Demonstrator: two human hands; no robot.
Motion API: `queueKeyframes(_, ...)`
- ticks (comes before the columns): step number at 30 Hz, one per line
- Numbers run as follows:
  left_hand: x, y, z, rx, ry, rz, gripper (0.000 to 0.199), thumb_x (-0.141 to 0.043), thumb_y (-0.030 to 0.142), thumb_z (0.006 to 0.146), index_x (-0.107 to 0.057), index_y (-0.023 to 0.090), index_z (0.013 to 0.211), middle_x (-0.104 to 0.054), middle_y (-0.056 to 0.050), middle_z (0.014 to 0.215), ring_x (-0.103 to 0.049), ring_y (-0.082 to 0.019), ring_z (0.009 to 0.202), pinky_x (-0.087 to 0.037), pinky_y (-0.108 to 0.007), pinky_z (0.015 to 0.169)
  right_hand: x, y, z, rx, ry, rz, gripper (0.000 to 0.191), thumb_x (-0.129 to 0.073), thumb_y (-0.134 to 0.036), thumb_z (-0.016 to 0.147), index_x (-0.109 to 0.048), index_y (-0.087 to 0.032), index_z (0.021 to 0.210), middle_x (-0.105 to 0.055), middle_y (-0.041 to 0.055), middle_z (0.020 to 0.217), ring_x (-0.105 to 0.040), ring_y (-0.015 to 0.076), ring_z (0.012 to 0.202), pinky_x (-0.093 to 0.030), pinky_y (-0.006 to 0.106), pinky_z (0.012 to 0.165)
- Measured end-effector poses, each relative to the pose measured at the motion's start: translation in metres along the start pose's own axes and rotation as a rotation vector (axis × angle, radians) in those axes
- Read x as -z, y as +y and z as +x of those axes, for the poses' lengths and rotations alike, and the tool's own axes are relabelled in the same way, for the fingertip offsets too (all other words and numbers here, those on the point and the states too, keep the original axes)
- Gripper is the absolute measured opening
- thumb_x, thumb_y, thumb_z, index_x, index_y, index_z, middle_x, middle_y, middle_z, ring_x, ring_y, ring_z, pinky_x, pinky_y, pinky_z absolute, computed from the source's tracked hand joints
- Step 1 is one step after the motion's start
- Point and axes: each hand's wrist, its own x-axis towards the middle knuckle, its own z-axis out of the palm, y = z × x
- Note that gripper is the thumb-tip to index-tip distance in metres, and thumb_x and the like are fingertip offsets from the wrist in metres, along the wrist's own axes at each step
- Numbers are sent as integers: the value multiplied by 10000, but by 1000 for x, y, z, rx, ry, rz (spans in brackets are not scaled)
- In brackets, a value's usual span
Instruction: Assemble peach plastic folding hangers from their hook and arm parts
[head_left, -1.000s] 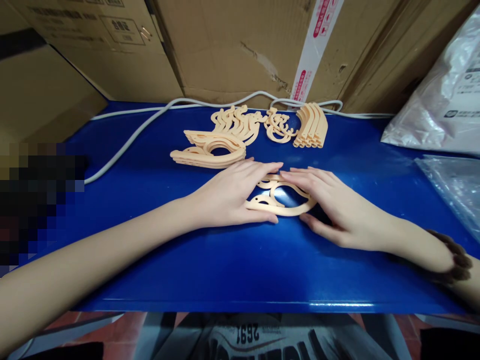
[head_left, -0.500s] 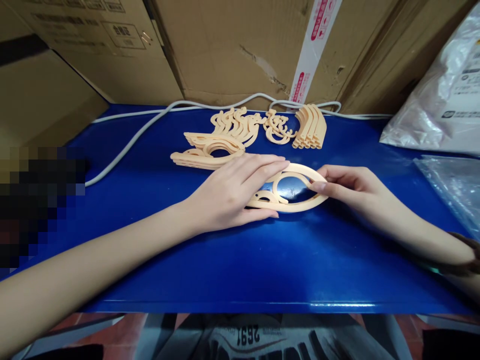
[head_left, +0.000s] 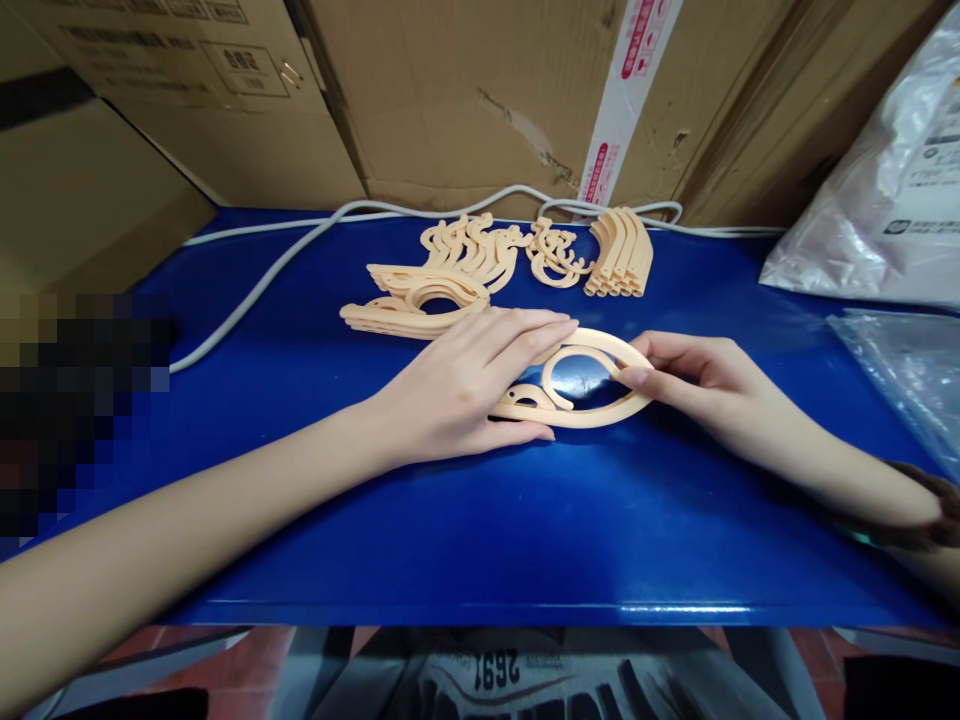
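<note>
A cream plastic folding hanger (head_left: 611, 412) lies folded into a pointed oval in front of me. My left hand (head_left: 469, 385) spans its left part, fingers along the far edge and thumb along the near edge, hiding that end. Between thumb and fingers, my right hand (head_left: 675, 375) pinches the hanger's right tip. Just beyond my left hand is a stack of similar folded hangers (head_left: 405, 322). Behind them sit a row of curved hook-like pieces (head_left: 472, 250), a small heap of hooks (head_left: 555, 255) and a bundle of curved hollow arms (head_left: 621, 255).
The blue table (head_left: 480, 540) carries everything. A white cable (head_left: 277, 265) runs along its back and left. Cardboard boxes (head_left: 465, 100) wall off the rear. At right are a white plastic package (head_left: 870, 200) and a clear plastic bag (head_left: 907, 370).
The held hanger's right end has shifted very slightly left and toward me, with my right hand on it. Otherwise both hands keep the same grip.
</note>
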Motion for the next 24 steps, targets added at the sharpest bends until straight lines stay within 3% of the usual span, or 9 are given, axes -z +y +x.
queueKeyframes(13,3,2,0,-36,-7,15,678,-637,422,890,-380,110,1434,-514,-184,1408,-480,-293,1306,-385,-436,1080,1,2,-1,61,-48,-47,335,-567,-487,917,-585,-175,796,-510,-3,728,-431,123,664,-347,237,566)
queueKeyframes(24,2,2,2,-75,14,66,649,-632,393,893,-424,46,1401,-541,-210,1383,-511,-296,1274,-417,-436,1052,-1,2,0,20,-65,-14,338,-572,-503,908,-591,-181,806,-509,-5,729,-432,123,654,-341,241,560)
